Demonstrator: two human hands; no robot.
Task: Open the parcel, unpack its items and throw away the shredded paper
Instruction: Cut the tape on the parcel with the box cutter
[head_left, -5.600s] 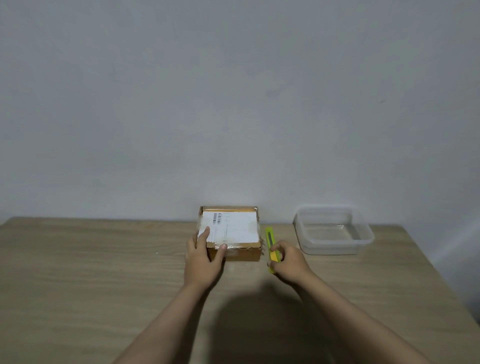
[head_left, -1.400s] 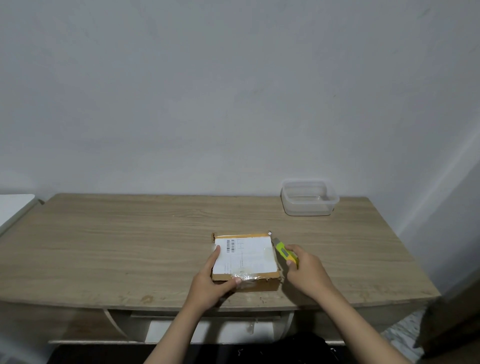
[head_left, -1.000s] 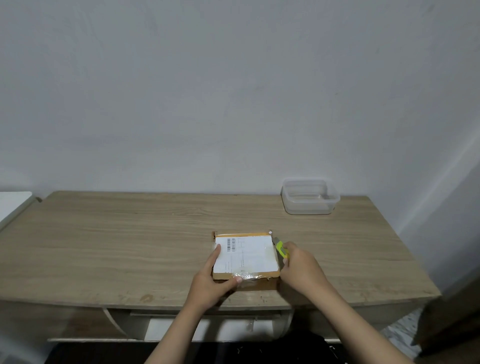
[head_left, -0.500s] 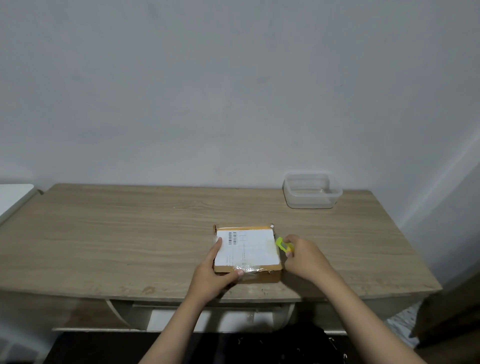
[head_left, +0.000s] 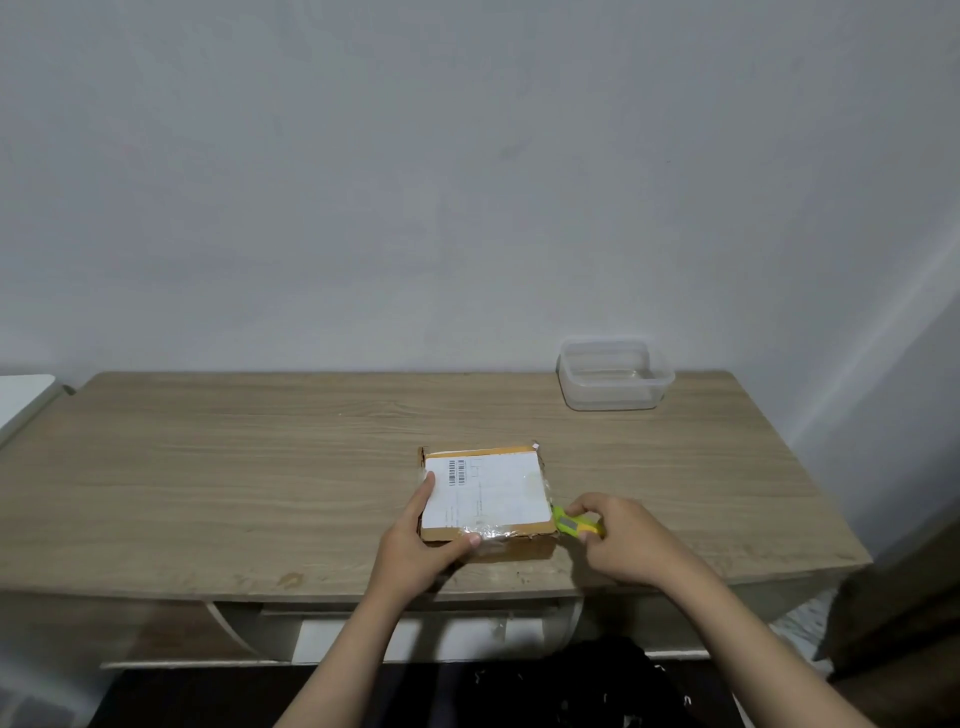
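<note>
Dark heap (head_left: 566, 686) nearest, low, under desk (head_left: 208, 493) front edge; blurred, cannot tell what. Left hand (head_left: 415, 540) gripping parcel (head_left: 488, 499) near-left corner, thumb curled along near edge, index finger laid up left side of white label (head_left: 491, 491). Right hand (head_left: 623, 540) closed around yellow-green cutter (head_left: 571, 524), tip touching parcel's near-right corner; blade too small to see. Parcel flat on desk, close to front edge, right of centre, taped, flaps closed, barcode at label's far-left corner. Clear plastic container (head_left: 615, 374) well apart, far-right of desk, against wall (head_left: 467, 182). White surface (head_left: 23, 397) far left, beside desk end.
</note>
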